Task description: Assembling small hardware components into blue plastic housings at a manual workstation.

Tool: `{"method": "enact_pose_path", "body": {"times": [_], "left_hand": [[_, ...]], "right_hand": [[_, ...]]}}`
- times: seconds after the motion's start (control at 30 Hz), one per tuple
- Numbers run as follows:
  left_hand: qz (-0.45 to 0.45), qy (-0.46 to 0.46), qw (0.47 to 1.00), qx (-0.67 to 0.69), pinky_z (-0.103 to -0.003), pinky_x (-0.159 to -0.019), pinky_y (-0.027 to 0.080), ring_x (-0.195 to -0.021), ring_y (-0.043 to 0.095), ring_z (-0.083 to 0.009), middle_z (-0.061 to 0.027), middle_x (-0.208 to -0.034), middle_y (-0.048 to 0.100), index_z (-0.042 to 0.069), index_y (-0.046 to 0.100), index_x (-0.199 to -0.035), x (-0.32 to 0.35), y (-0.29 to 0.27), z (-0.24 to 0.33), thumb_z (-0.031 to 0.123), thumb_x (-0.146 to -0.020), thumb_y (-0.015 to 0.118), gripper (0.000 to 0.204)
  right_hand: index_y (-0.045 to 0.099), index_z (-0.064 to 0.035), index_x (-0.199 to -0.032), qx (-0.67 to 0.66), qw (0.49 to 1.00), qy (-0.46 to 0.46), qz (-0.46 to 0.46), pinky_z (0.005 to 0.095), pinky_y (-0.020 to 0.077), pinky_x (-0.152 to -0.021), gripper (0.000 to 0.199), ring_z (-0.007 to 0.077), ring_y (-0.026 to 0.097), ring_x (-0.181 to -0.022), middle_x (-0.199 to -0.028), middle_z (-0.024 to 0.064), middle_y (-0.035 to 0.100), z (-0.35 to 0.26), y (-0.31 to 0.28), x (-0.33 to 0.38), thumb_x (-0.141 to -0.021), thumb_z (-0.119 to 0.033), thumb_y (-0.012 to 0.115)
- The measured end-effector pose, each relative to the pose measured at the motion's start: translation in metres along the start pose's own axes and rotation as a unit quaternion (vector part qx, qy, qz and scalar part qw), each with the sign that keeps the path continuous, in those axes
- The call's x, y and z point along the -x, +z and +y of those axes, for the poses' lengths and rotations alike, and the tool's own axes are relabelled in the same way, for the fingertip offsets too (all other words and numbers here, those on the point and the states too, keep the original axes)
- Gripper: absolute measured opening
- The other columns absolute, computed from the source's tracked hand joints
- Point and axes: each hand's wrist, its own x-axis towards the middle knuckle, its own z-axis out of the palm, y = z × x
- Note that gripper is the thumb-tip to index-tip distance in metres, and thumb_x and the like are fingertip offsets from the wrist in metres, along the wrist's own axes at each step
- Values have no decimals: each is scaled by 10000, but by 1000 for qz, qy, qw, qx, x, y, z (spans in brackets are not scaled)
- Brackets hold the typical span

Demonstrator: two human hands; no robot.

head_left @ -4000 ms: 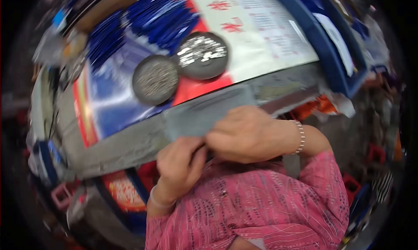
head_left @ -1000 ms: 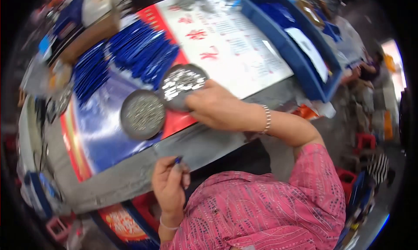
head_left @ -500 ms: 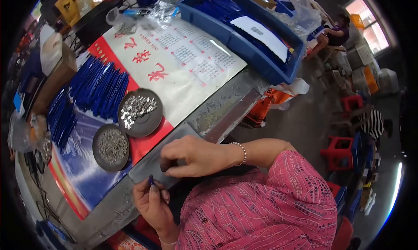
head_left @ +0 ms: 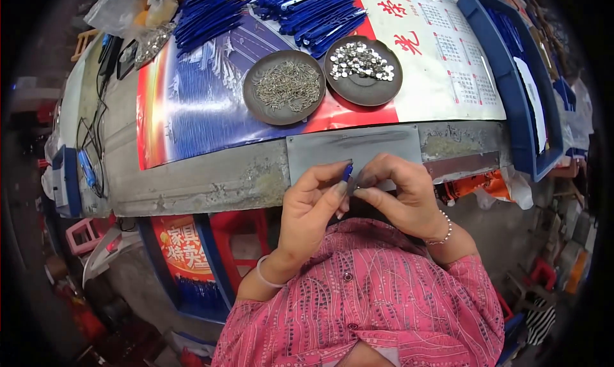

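Head view: a small blue piece [head_left: 347, 171] is pinched between thumb and fingertips of the left hand [head_left: 313, 207], while the right hand [head_left: 401, 191] is closed around its other side, fingertips touching, just over the table's near edge above a grey metal plate [head_left: 352, 146]. Beyond it, two round dishes are set side by side: thin metal pins [head_left: 284, 85] and shiny discs [head_left: 362, 63]. Blue pieces are heaped [head_left: 307, 9] farther back.
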Motion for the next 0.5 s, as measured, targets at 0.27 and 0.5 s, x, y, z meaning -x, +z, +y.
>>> {"method": "enact_pose_path", "body": {"times": [0.27,0.5], "left_hand": [[-32,19,999,8,-207,-579,403,-698,503,-93,-62,-995,532,-2,537,-1149,6,-6,-3,12,-883,534,266],[-80,57,995,21,-173,-608,406,-726,489,-59,-32,-965,489,3,527,-1153,4,-6,-9,-17,-900,500,255]], "right_hand": [[552,-18,-775,112,988,-105,2,279,428,-603,146,182,539,-652,-723,80,572,0,7,-7,-731,13,688],[512,-21,-783,-112,993,31,-4,267,434,-641,211,148,532,-717,-775,80,564,6,7,-6,-718,14,710]]}}
